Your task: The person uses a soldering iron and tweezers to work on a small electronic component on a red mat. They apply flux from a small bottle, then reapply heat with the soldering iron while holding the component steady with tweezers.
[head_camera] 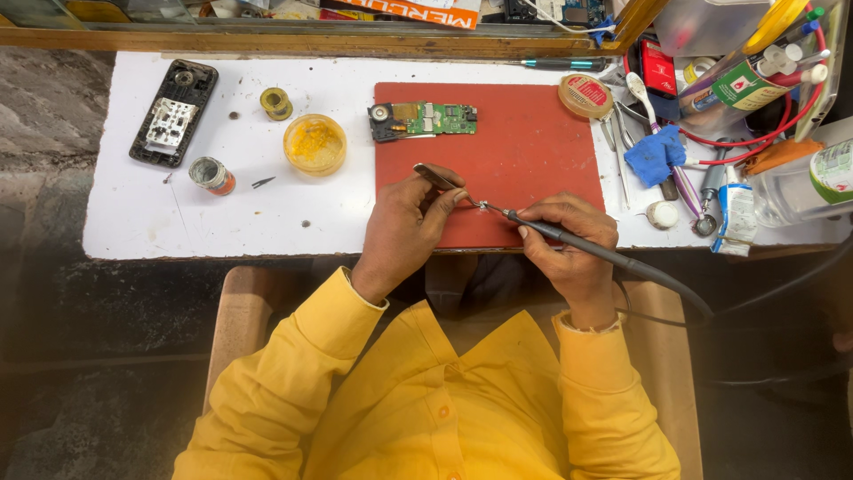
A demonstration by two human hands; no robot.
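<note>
Hands [498, 227] pinch tweezers [442, 180], iron [569, 238].

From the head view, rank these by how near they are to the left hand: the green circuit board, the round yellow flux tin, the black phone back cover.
Measured from the left hand:
1. Green circuit board, just beyond the hand on the red rectangular mat.
2. Round yellow flux tin, off the mat, up and left on the white table.
3. Black phone back cover, at the table's far left.

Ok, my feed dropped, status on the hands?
Left hand pinching tweezers. Right hand gripping soldering iron, tip meeting tweezer tips over red mat. Circuit board lies apart. Nothing in the way.
</note>
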